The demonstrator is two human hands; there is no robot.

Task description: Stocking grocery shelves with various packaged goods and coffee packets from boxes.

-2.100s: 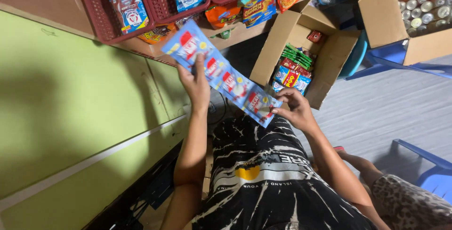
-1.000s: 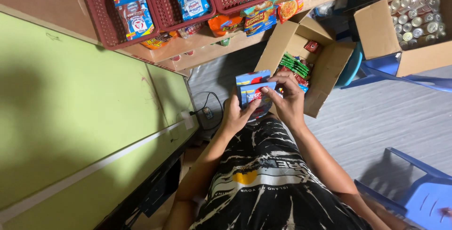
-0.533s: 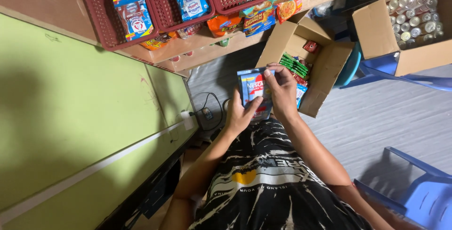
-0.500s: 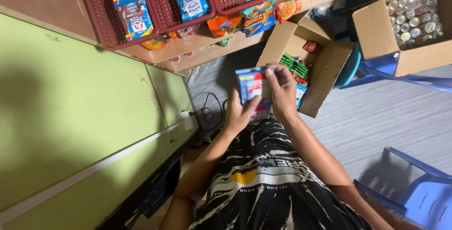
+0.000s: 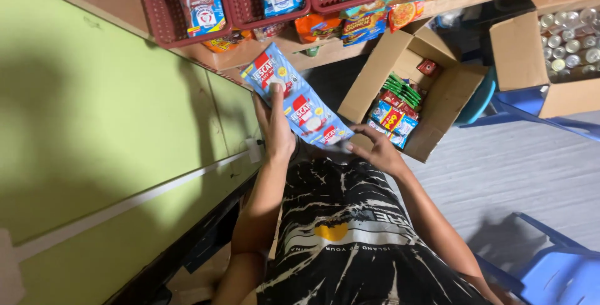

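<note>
A: What do the hands have now?

B: The left hand (image 5: 274, 129) holds the upper part of a strip of blue sachets (image 5: 294, 102); its grip is closed, with the thumb pressed on the front of the strip. The right hand (image 5: 375, 150) pinches the lower end, with the fingers closed on the edge.

A: Where is the strip?

B: It is stretched in the air between both hands, slanted, just below the wooden shelf (image 5: 281, 49) and to the left of the open cardboard box (image 5: 431, 92).

A: How much is done, in your opinion?

B: I judge it is in the middle. Two red baskets (image 5: 187, 5) on the shelf already contain similar blue packets, and the box still holds many green and red packets (image 5: 394, 102). This strip is not yet in any basket.
</note>
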